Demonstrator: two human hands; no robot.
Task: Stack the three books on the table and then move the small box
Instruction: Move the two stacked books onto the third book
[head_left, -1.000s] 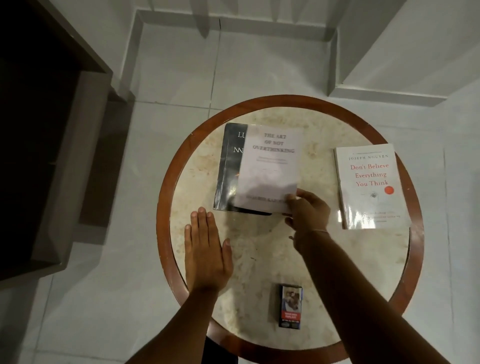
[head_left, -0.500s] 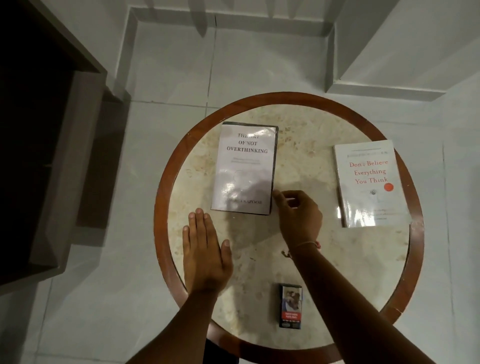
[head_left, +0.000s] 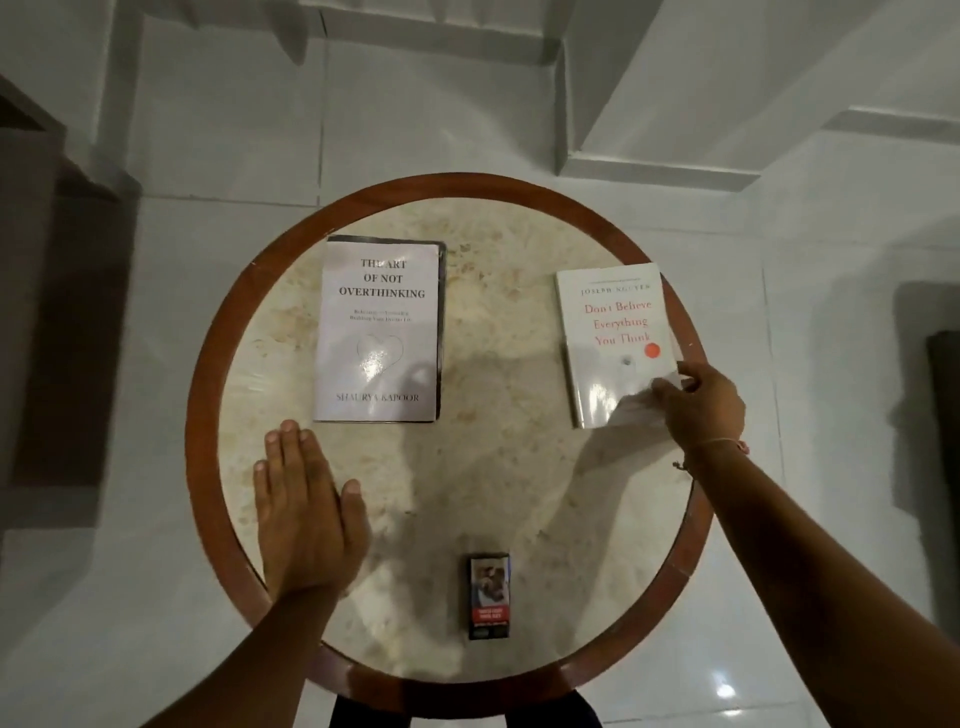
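The right hand pinches the near right corner of the glossy white red-titled book lying at the round bench's right, likely stiff, light, slippery, while the left hand rests flat, empty.

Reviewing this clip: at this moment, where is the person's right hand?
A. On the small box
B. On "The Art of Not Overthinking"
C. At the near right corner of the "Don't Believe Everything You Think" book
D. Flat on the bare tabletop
C: the right hand touches the near right corner of the white book.
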